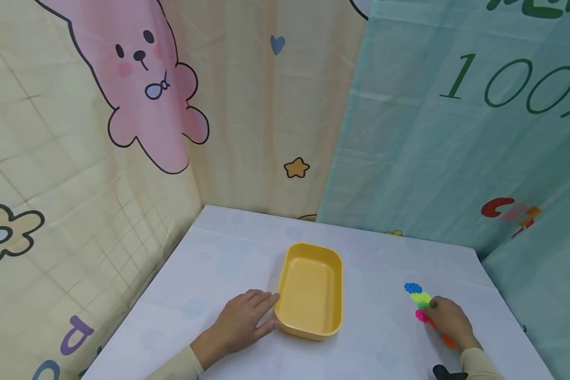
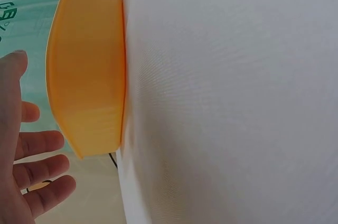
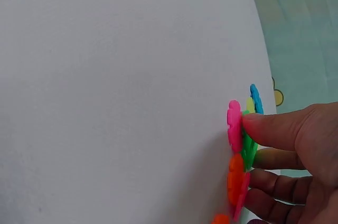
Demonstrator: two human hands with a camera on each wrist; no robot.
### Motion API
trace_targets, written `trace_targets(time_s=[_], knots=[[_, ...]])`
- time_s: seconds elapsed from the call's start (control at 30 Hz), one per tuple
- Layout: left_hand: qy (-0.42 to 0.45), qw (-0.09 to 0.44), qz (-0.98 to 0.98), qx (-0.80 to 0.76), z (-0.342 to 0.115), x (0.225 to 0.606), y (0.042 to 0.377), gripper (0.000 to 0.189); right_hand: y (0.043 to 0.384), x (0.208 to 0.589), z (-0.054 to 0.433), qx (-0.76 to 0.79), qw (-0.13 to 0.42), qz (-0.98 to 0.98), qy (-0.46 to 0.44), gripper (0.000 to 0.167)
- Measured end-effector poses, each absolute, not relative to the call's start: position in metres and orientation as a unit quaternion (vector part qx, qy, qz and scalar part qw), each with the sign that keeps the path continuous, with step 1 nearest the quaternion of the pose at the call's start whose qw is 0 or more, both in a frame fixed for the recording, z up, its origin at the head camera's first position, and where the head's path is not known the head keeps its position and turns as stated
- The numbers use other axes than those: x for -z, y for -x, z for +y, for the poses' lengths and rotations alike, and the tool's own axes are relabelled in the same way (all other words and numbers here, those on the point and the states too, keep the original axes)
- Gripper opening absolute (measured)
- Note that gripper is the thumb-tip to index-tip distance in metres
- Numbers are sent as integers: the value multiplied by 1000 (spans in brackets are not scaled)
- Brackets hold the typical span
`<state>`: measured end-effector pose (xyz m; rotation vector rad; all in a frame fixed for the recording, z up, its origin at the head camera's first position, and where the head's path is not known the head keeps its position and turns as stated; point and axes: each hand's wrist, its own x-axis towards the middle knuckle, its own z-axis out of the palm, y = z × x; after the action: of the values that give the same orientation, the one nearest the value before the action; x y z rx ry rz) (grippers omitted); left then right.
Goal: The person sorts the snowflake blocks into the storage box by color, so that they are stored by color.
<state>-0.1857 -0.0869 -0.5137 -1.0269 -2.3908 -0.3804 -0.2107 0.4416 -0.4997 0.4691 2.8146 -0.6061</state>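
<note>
Quietly, at the lower right of the frame, a person's right hand pinches a green piece, thumb and forefinger close together, amid a cluster of flower-shaped pieces at a white table. A blue piece marks the cluster's far end, a yellow piece just beside it; a pink piece and an orange piece show side-on in the right wrist view. Near the bottom centre, the left hand lies spread, fingers straight, beside a yellow tray; its fingertips appear to meet the rim, though contact is hard to confirm.

The weak point looks to be the right hand's hold. Whether the pieces are firmly linked cannot be told; if they join loosely, a lift by the green one alone could shed the blue or orange end. Too hard a squeeze could spring the thin shapes apart. At the tray, with no finger hooked round the rim, a careless nudge could skid it sideways.
</note>
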Motion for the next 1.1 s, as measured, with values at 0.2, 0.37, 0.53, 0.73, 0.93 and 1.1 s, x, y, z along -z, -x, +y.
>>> trace_targets(time_s=[0.2, 0.37, 0.53, 0.73, 0.93, 1.1], knots=[[376, 256, -880, 136, -88, 515, 185, 55, 213, 499, 437, 208, 116, 956, -173, 60], [374, 249, -882, 137, -89, 516, 186, 56, 215, 496, 432, 198, 95, 961, -167, 58], [375, 251, -881, 138, -90, 516, 186, 56, 221, 487, 418, 192, 55, 971, -134, 55], [375, 247, -883, 138, -91, 516, 187, 55, 226, 473, 402, 229, 27, 968, -96, 54], [372, 241, -886, 138, -92, 517, 186, 53, 229, 470, 392, 358, 43, 926, -117, 55], [369, 240, -888, 133, -94, 516, 185, 52, 230, 475, 387, 487, 43, 861, -141, 49]])
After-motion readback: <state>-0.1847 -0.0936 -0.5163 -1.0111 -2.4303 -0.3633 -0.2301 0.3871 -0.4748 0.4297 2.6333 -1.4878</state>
